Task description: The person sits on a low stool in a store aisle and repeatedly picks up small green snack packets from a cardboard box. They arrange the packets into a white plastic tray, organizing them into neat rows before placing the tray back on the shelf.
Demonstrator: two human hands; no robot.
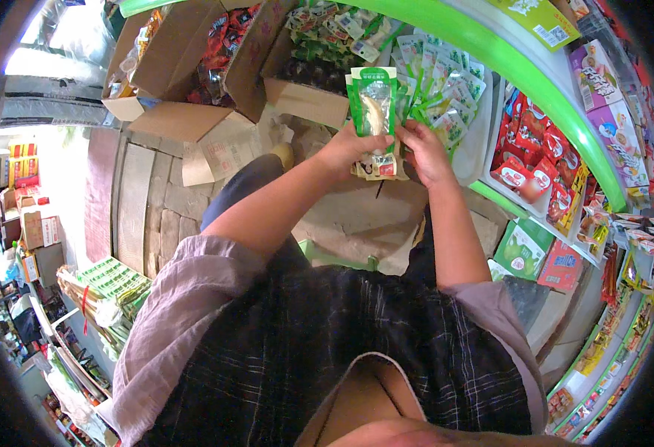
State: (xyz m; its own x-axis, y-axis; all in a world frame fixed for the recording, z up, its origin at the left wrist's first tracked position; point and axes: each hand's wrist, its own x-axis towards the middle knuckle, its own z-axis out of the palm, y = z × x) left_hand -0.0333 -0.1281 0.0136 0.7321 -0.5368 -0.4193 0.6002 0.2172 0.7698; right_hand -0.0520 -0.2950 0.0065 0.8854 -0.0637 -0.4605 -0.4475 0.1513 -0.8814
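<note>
My left hand (347, 150) is closed on a small stack of green-edged plastic snack packets (372, 100), its thumb over the front one. That packet has a clear window with a pale piece of food inside. My right hand (424, 150) is at the right edge of the same stack; its fingertips are partly behind the packets, so its grip is hard to make out. Just beyond the right hand, similar green and white packets (450, 95) lie fanned in a white tray (475, 151). An open cardboard box (307, 100) with more small packets stands behind the left hand.
Open cartons (178, 61) with red and orange packets stand at the upper left. Red packets (545, 139) fill a tray at the right, under a green-edged shelf (561, 72). A green carton (522, 248) and a red box (561, 264) sit below it. A flattened cardboard piece (215, 156) lies on the paving.
</note>
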